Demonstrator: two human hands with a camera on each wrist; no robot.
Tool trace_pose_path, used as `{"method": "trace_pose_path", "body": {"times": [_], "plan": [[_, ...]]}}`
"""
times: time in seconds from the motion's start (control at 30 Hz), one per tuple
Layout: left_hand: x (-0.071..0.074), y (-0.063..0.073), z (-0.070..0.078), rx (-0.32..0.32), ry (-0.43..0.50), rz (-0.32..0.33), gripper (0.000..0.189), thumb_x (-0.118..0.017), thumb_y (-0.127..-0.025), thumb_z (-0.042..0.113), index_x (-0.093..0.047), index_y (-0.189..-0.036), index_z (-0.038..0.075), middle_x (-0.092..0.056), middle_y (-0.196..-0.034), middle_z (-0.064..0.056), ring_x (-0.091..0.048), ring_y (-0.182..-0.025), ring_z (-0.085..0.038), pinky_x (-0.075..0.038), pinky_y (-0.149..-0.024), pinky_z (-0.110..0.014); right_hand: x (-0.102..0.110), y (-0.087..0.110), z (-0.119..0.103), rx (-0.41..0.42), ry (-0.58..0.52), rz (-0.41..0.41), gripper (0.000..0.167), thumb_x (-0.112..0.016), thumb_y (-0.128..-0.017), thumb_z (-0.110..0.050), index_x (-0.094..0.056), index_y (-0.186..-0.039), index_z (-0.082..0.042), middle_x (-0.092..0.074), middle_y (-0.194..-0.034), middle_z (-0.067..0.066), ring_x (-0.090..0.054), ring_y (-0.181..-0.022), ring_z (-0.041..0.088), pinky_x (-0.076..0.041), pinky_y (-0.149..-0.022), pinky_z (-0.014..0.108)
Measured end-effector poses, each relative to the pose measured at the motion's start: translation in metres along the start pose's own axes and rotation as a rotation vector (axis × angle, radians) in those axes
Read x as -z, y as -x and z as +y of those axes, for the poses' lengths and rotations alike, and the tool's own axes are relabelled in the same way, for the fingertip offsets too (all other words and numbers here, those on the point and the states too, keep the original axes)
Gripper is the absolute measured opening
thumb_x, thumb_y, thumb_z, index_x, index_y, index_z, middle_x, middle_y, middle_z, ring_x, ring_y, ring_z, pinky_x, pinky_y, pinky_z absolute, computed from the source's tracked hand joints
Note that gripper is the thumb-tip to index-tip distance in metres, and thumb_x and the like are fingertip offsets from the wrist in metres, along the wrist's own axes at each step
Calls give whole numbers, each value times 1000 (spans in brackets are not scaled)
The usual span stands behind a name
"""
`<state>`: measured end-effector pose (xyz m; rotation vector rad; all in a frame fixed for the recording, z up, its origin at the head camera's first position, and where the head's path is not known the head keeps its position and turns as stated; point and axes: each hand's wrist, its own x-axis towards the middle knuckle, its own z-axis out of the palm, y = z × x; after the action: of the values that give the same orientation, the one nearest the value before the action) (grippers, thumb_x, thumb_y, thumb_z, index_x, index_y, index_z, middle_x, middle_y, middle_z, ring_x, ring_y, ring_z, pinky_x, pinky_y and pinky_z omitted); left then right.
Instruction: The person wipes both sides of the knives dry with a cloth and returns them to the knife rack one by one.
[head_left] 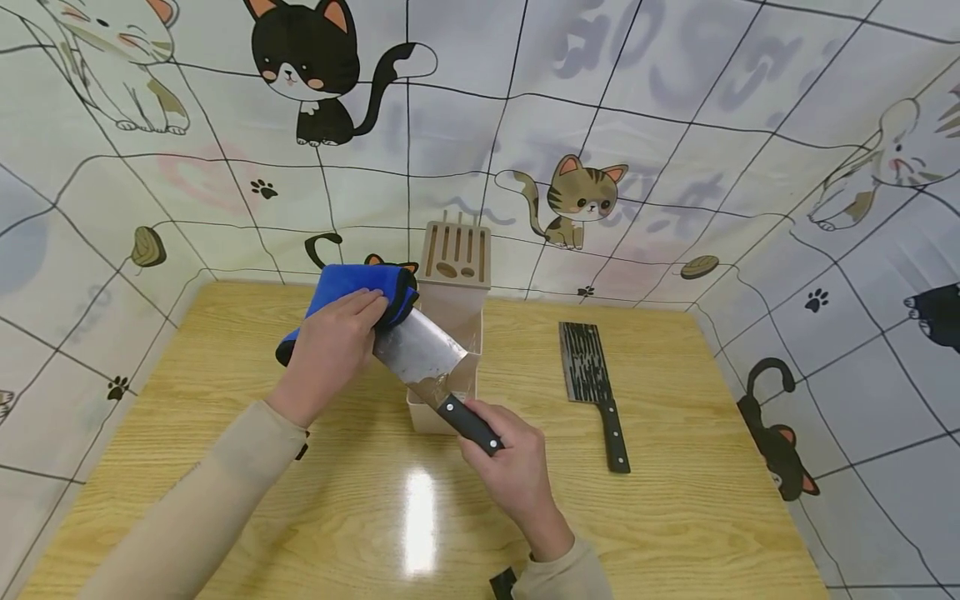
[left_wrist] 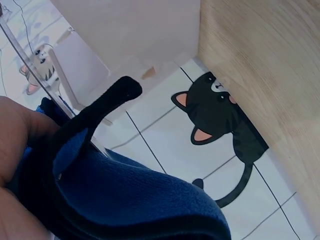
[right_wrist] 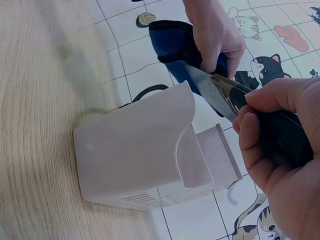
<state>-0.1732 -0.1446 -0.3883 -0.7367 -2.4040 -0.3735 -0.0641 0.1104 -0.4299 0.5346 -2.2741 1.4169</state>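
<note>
My right hand (head_left: pixel 512 462) grips the black handle of a cleaver (head_left: pixel 422 346), whose shiny blade points up and to the left. With my left hand (head_left: pixel 335 346) I pinch a folded blue cloth (head_left: pixel 352 282) with black edging around the far end of that blade. In the left wrist view the cloth (left_wrist: pixel 135 190) droops below my fingers, and a thin strip of blade shows beside it. The right wrist view has the handle (right_wrist: pixel 280 130) wrapped by my right fingers. Behind and beneath the blade stands a beige knife block (head_left: pixel 457 258), partly covered by the cleaver.
A second cleaver (head_left: pixel 588 367) with a black-streaked blade and black handle lies on the wooden table (head_left: pixel 697 467) to the right. The block has slots in its raised back and an open lower front. Cat-print sheeting (head_left: pixel 465 125) rises behind and at both sides.
</note>
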Motion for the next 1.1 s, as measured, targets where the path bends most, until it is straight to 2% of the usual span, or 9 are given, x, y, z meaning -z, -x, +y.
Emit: {"method": "trace_pose_path", "body": {"times": [0.23,0.43,0.8,1.1], "plan": [[-1,0,-11,50,-6,13,35,-65,-83,-12,-73,-117,-7,-73,-118,-22,-69,-114,-39,-58,-96,-51,0,1,-1,-9,-13,-11,37,-76,-79,5,-77,-115,-3,-78,-103,11,-73,-84,20,-59,-66,29],[1,0,-9,20,-31,22,34,-68,-82,-11,-74,-115,-6,-74,-117,-21,-70,-112,-39,-59,-93,-51,0,1,-2,-18,-18,-12,36,-74,-80,6,-77,-115,-3,-78,-105,11,-73,-86,20,-60,-67,30],[1,6,10,-39,-43,-25,36,-74,-79,-12,-73,-115,-7,-74,-118,-21,-72,-111,-38,-58,-96,-48,-2,0,1,-21,-17,8,35,-74,-80,5,-78,-114,-4,-78,-103,10,-73,-84,19,-59,-67,28],[1,13,37,-88,13,-44,35,-77,-83,-10,-73,-118,-5,-73,-121,-19,-71,-113,-36,-58,-97,-47,-3,0,2,-27,-1,17,36,-75,-80,4,-78,-114,-7,-78,-103,7,-73,-85,18,-59,-69,25]]}}
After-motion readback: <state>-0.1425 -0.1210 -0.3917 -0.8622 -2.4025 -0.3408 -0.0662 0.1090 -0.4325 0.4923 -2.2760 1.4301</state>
